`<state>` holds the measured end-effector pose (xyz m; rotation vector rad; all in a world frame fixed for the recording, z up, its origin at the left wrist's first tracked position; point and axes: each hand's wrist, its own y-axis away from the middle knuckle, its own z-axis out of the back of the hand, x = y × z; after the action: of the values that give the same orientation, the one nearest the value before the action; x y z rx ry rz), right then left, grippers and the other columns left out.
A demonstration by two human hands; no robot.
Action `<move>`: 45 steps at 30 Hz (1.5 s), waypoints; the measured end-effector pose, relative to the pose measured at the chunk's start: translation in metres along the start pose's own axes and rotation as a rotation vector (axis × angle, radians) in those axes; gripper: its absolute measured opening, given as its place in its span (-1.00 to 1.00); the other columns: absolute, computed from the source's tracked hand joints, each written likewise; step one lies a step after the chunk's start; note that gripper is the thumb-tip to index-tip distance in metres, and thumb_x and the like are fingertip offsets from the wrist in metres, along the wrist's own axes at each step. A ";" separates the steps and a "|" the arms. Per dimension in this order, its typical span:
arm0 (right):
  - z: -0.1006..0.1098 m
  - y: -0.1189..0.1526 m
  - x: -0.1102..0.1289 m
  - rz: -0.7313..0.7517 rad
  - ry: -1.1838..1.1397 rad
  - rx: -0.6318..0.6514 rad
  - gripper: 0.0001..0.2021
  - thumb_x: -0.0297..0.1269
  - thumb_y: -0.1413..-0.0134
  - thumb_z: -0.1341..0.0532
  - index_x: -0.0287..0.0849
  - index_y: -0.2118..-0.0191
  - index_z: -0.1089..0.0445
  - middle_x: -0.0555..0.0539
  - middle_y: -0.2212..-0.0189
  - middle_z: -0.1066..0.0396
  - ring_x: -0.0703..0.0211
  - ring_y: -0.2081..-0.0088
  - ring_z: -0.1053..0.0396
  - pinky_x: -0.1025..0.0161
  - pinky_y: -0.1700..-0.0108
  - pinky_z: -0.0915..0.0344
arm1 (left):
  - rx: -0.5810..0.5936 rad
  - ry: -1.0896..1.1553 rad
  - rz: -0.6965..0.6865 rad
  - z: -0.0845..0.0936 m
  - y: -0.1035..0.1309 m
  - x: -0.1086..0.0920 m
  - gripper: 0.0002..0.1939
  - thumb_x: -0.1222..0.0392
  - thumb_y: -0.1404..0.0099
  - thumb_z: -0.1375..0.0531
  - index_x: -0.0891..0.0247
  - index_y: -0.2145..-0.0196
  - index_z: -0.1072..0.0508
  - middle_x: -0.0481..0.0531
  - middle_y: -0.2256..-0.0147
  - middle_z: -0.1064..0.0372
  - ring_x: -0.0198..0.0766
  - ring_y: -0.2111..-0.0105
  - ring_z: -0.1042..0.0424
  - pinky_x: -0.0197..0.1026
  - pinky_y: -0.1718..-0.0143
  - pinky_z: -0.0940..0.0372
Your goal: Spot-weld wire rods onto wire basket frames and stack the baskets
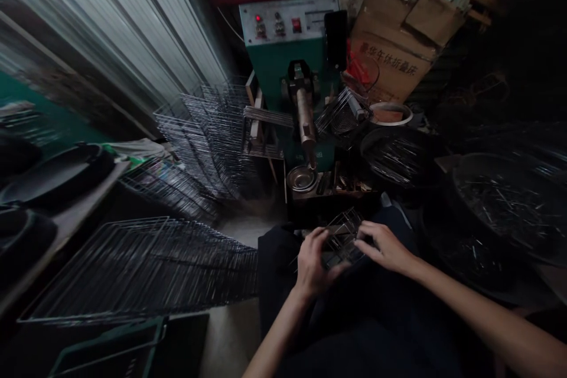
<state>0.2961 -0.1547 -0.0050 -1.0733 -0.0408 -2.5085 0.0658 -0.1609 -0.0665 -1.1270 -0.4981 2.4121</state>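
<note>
A small wire frame [343,230] of thin metal rods lies over my lap, just in front of the machine. My left hand [312,263] grips its left side with curled fingers; the thumb sticks out and is blurred by motion. On the opposite side, my right hand [384,246] has bent fingers and thumb at the frame's right edge. The palms hide part of the wires. Beyond the frame stands a green machine [270,71] with a metal electrode arm [305,121] pointing down. Below its tip sits a small round metal dish [302,178].
Stacked wire grids [208,136] stand left of the machine, with a long row of wire racks [150,266] nearer me. On the right are a dark basin of metal rods [394,159] and a wide tub of short wire pieces [500,201]. A cardboard box [390,41] leans behind.
</note>
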 end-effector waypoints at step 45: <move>0.039 0.075 0.092 -0.100 -0.162 0.022 -0.80 -0.26 -0.37 -0.15 -0.10 0.35 -0.24 -0.01 0.40 -0.28 0.15 0.33 -0.28 0.22 0.28 -0.21 | 0.368 0.332 0.257 0.084 -0.020 -0.079 -0.80 0.07 -0.33 -0.21 0.24 0.37 -0.49 -0.10 0.53 -0.43 -0.39 0.55 -0.37 -0.38 0.49 -0.20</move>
<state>0.2944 -0.2492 0.0764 -1.2928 -0.1716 -2.4960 0.0504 -0.1969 0.0437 -1.4456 0.2011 2.3189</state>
